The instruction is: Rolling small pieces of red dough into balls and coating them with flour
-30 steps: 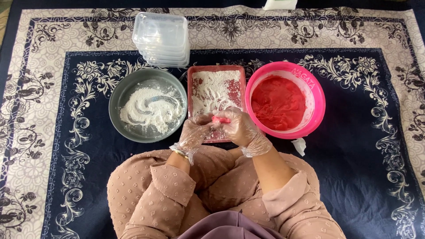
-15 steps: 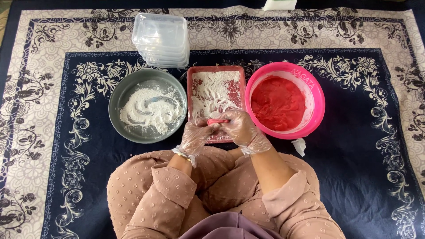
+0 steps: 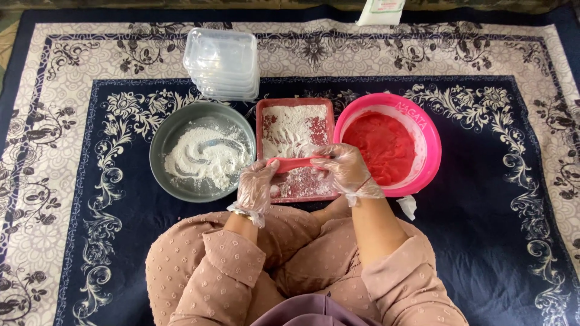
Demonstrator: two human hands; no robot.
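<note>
My gloved left hand (image 3: 257, 184) and right hand (image 3: 343, 169) each pinch an end of a red dough strip (image 3: 296, 163) (stretched flat) above the floured rectangular tray (image 3: 294, 111).

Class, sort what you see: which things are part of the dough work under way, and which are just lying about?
In use: left hand, right hand, red dough strip, floured tray, pink bowl, grey flour bowl.

Lying about: stacked clear tubs, white packet, rug.
</note>
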